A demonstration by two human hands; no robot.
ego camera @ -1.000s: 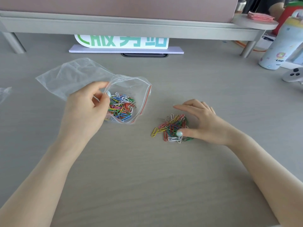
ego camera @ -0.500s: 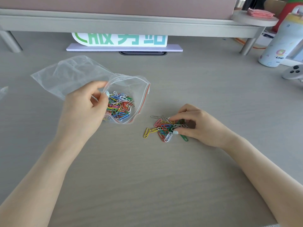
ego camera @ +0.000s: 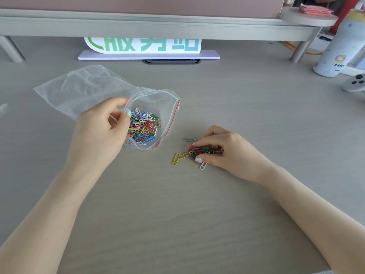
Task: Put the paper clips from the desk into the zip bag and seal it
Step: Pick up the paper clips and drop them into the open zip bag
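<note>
Since a second ago, the right hand [ego camera: 227,151] has been drawn from a flat, spread pose into a curl, its fingers [ego camera: 205,142] and thumb now gathered round a cluster of loose paper clips [ego camera: 194,152] on the bench [ego camera: 256,115]. A yellow clip [ego camera: 175,159] and a silver one [ego camera: 187,139] are left lying at the edge of that cluster, just outside the grasp. To the left of the cluster, and near it, the zip bag [ego camera: 94,89] is held with its mouth open towards it, the near lip pinched between thumb and forefinger of the left hand [ego camera: 98,131]. A heap of coloured clips [ego camera: 144,126] is seen already inside the bag, just behind its red seal strip [ego camera: 171,120]. Beyond the bag, a white sign [ego camera: 142,44] with green lettering is stood under a raised shelf [ego camera: 158,22], and well to the right of the cluster a bottle [ego camera: 339,48] is stood.
</note>
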